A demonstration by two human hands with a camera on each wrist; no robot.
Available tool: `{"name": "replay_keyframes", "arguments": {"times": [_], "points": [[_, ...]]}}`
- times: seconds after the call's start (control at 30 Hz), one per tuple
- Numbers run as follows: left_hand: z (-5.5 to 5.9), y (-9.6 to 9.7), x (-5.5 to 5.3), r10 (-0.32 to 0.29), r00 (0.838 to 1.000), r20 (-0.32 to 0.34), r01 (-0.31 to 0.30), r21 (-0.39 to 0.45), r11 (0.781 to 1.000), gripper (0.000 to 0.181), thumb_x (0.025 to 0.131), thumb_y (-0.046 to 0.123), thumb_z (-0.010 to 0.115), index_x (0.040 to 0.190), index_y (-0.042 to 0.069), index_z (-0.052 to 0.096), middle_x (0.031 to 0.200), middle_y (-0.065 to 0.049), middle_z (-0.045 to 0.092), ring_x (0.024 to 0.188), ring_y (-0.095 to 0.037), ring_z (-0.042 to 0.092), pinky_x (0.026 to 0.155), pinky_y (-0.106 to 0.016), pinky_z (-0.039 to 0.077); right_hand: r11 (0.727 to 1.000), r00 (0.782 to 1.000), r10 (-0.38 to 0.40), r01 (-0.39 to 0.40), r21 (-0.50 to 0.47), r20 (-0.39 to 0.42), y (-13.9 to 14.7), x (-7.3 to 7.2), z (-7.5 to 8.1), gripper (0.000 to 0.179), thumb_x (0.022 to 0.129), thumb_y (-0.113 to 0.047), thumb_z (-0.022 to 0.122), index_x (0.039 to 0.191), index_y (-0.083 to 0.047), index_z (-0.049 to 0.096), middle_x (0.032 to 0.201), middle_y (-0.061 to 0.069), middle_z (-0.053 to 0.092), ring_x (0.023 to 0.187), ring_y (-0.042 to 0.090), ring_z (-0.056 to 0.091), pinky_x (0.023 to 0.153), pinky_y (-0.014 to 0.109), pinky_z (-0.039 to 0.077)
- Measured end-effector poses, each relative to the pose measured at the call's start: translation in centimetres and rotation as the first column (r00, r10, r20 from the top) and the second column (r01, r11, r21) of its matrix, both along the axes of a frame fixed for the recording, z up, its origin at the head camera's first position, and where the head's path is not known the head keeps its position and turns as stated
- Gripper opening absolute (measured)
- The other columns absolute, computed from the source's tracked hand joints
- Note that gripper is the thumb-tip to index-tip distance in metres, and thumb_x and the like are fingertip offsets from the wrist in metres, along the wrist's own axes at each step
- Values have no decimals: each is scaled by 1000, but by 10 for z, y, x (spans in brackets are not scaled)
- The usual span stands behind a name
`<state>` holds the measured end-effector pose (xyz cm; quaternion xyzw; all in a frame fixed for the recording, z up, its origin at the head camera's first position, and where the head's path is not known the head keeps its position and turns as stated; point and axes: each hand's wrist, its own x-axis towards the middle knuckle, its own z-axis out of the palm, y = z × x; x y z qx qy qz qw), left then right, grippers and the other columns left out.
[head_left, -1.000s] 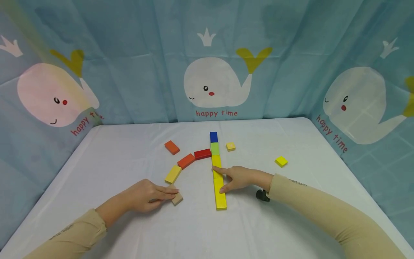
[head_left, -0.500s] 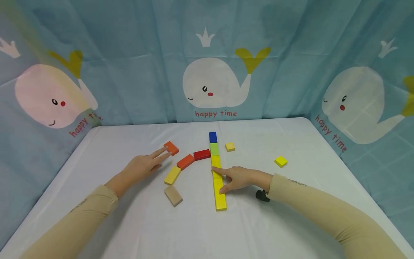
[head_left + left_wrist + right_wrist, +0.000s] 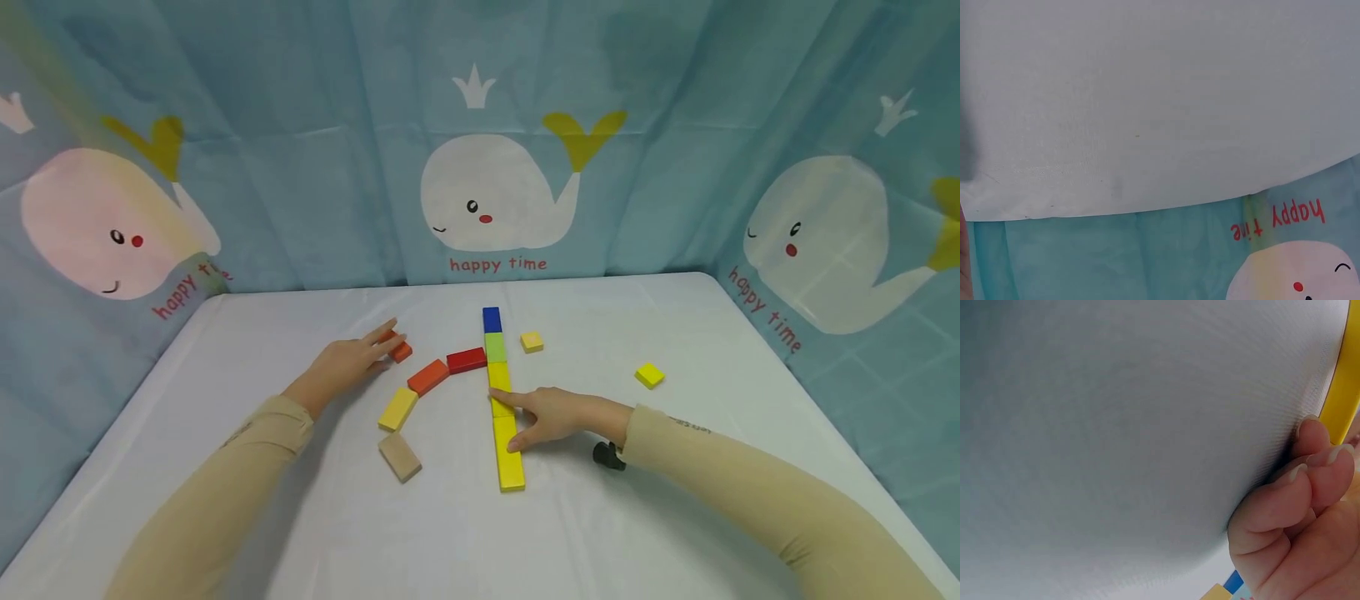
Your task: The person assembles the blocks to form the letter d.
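In the head view, my left hand (image 3: 349, 365) reaches over an orange block (image 3: 402, 352) at the back left, its extended fingers across the block and partly hiding it. My right hand (image 3: 553, 414) rests with its index finger on one yellow block (image 3: 499, 377) and its thumb on the long yellow block (image 3: 510, 467) nearer me. A green block (image 3: 495, 347) and a blue block (image 3: 491, 320) continue that line. Curving left from it lie a red block (image 3: 467, 361), a second orange block (image 3: 428, 377), a pale yellow block (image 3: 397, 409) and a plain wooden block (image 3: 400, 457).
To the right of the line lie a small pale yellow block (image 3: 532, 342) and a bright yellow block (image 3: 649, 375). A black object (image 3: 608, 455) shows beside the right wrist. A blue whale-print curtain (image 3: 322, 192) stands behind the white table (image 3: 600, 533).
My left hand has let go of the plain wooden block and moved up to the orange block at the back left. The right hand stays on the yellow blocks.
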<state>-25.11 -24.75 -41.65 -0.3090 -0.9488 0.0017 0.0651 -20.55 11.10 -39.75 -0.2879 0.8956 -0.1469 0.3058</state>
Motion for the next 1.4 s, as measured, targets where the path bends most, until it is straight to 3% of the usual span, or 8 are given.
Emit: {"name": "replay_keyframes", "arguments": {"times": [0.3, 0.47, 0.63, 0.9, 1.1, 1.23, 1.27, 1.4], "points": [[-5, 2, -6, -32, 998, 46, 33, -17, 999, 48, 94, 15, 64, 140, 12, 53, 148, -13, 44, 58, -19, 61, 70, -39, 55, 1000, 999, -28, 28, -3, 24, -3, 2, 4, 86, 84, -46, 73, 155, -31, 26, 69, 1, 37, 65, 14, 37, 61, 29, 27], [-7, 2, -7, -36, 999, 17, 36, -29, 999, 46, 93, 10, 64, 138, 12, 56, 141, -12, 52, 75, -24, 68, 74, -40, 55, 999, 999, -35, 35, 3, 25, -3, 3, 4, 86, 84, -45, 73, 155, -32, 26, 71, 1, 38, 67, 14, 39, 62, 28, 28], [-7, 1, -4, -39, 999, -15, 39, 24, 999, 35, 91, 9, 67, 126, 13, 65, 123, -9, 60, 68, -20, 63, 74, -38, 55, 1000, 1000, -24, 24, 7, 20, -5, 3, 3, 86, 84, -46, 73, 155, -32, 26, 71, 1, 38, 68, 13, 39, 62, 28, 28], [-2, 0, 6, -73, 995, -62, 73, -5, 997, 35, 87, 7, 72, 121, 12, 65, 114, -8, 59, 64, -16, 58, 70, -34, 55, 999, 999, -36, 36, 1, 27, -4, 3, 2, 86, 84, -46, 73, 155, -33, 26, 72, 2, 39, 69, 14, 40, 63, 29, 29], [10, 3, 26, -112, 987, -113, 110, -30, 994, 47, 82, -3, 74, 126, 10, 61, 116, -9, 56, 62, -15, 55, 64, -30, 54, 999, 999, -37, 37, -3, 27, -3, 3, 3, 85, 84, -46, 73, 155, -33, 26, 73, 2, 39, 70, 14, 40, 64, 29, 30], [15, 5, 43, -189, 961, -201, 181, -57, 982, 56, 78, -7, 76, 129, 9, 59, 117, -10, 56, 51, -12, 47, 54, -23, 48, 999, 999, -41, 41, 2, 24, -3, 3, 3, 86, 84, -45, 73, 155, -33, 26, 72, 3, 40, 68, 14, 40, 63, 29, 29], [15, 6, 46, -218, 947, -237, 212, -53, 976, 58, 76, -7, 77, 129, 9, 60, 116, -10, 56, 49, -12, 44, 51, -21, 46, 999, 999, -40, 40, 5, 22, -3, 3, 3, 86, 84, -46, 73, 155, -33, 26, 71, 3, 39, 68, 15, 39, 62, 29, 29], [11, 10, 57, -330, 863, -381, 356, -4, 935, 35, 92, -3, 60, 125, 9, 63, 111, -10, 60, 43, -13, 38, 45, -20, 40, 999, 999, -39, 39, 5, 20, -3, 4, 3, 86, 84, -46, 73, 155, -33, 26, 71, 3, 39, 67, 15, 39, 62, 29, 29]]}}
